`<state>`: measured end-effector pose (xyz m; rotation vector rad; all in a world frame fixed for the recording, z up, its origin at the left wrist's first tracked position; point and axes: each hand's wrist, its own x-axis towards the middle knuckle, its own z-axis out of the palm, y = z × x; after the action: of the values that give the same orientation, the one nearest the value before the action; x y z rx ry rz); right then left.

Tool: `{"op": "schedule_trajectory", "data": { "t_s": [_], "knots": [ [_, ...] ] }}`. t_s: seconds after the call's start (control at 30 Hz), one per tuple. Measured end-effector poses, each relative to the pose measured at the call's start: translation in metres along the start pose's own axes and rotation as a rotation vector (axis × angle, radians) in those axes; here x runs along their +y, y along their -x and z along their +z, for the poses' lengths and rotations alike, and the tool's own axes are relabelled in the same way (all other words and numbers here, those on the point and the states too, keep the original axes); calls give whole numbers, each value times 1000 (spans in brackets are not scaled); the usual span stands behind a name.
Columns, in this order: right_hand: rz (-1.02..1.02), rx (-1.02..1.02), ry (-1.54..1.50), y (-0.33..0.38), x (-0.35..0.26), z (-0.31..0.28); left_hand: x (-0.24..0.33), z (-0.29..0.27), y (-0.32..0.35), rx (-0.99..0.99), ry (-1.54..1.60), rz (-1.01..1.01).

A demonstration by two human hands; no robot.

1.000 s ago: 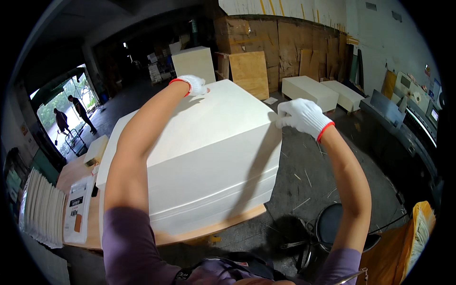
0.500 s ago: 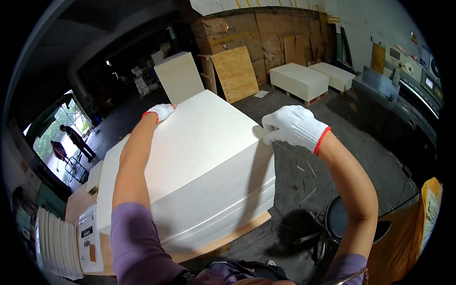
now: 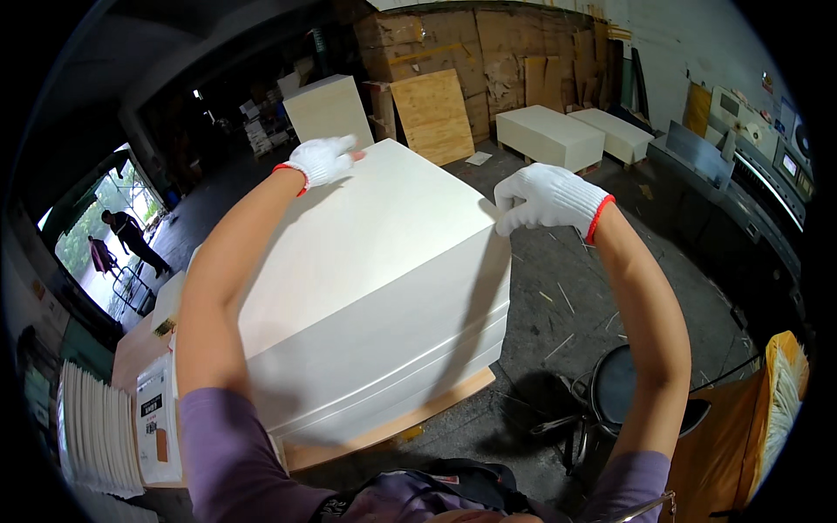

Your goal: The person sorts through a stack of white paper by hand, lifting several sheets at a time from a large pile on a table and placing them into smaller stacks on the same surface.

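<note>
A tall stack of large white paper sheets (image 3: 375,235) stands in front of me on a wooden board (image 3: 436,405). My left hand (image 3: 323,163), in a white knitted glove with a red cuff, is over the far left part of the top sheet, its fingers stretched out. It casts a shadow on the paper and holds nothing. My right hand (image 3: 554,202), gloved the same way, is at the right corner of the stack. Its fingers and thumb are bent in a pinch around the paper corner; how many sheets they hold cannot be made out.
A black round stool (image 3: 615,388) stands at lower right, near an orange-brown cover (image 3: 741,436). Farther off are low white stacks (image 3: 549,135), a leaning plywood board (image 3: 433,118) and a grey machine (image 3: 741,174). At left stand bundled sheets (image 3: 96,427); a person (image 3: 135,240) is by the doorway.
My left hand has lifted from the stack's left edge and moved right over the top sheet, fingers extending. My right hand stays at the right corner. The view has shifted slightly.
</note>
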<state>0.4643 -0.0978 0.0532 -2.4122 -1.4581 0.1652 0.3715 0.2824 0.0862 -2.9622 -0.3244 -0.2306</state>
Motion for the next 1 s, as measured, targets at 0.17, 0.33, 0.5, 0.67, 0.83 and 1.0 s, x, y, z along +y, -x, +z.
{"op": "schedule_trajectory", "data": {
  "t_s": [0.17, 0.33, 0.5, 0.67, 0.83, 1.0],
  "knots": [
    [82, 20, 7, 14, -2, 0, 127, -33, 70, 11, 103, 255],
    [18, 70, -83, 14, 7, 18, 138, -31, 105, -100, 21, 161],
    [95, 30, -784, 5, 30, 39, 136, -26, 113, -126, 100, 97],
    [88, 242, -58, -7, 16, 51, 152, -20, 130, -54, 136, 132],
    [117, 173, -217, -7, 17, 45, 155, -27, 134, -128, 131, 119],
    [137, 208, -173, -15, 25, 49, 160, -28, 137, -112, 117, 117]
  ]
}}
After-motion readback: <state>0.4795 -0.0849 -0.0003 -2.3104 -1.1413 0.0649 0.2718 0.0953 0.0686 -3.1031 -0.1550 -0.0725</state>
